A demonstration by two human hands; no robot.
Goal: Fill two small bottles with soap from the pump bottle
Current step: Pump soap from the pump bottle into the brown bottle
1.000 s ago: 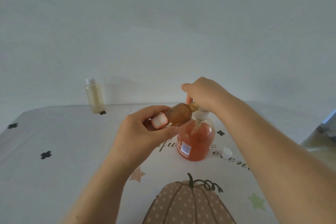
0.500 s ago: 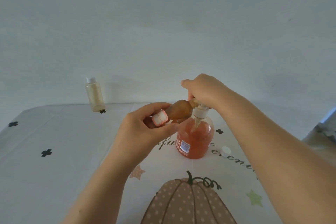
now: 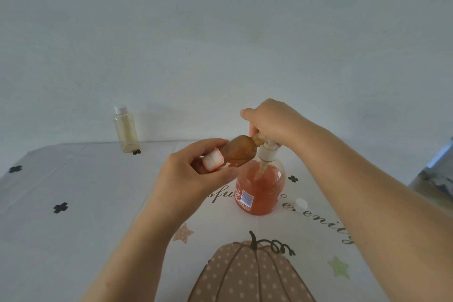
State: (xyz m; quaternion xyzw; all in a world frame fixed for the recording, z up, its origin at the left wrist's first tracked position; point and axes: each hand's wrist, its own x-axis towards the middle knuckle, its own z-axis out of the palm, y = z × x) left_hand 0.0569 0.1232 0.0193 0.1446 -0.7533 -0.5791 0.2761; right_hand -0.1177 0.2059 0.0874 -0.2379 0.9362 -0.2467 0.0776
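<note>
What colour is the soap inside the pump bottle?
Orange-pink, seen through the clear pump bottle in the head view.

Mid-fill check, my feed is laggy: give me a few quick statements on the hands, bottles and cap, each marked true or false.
1. The left hand holds a small bottle tilted, with its neck toward the pump spout. True.
2. The right hand lies flat on the table. False: it grips the top of the pump bottle.
3. The second small bottle lies uncapped on its side. False: it stands upright, capped, at the table's far left.
4. A loose white cap lies on the table to the right of the pump bottle. True.
5. The pump bottle is empty. False: orange soap fills much of it.
</note>
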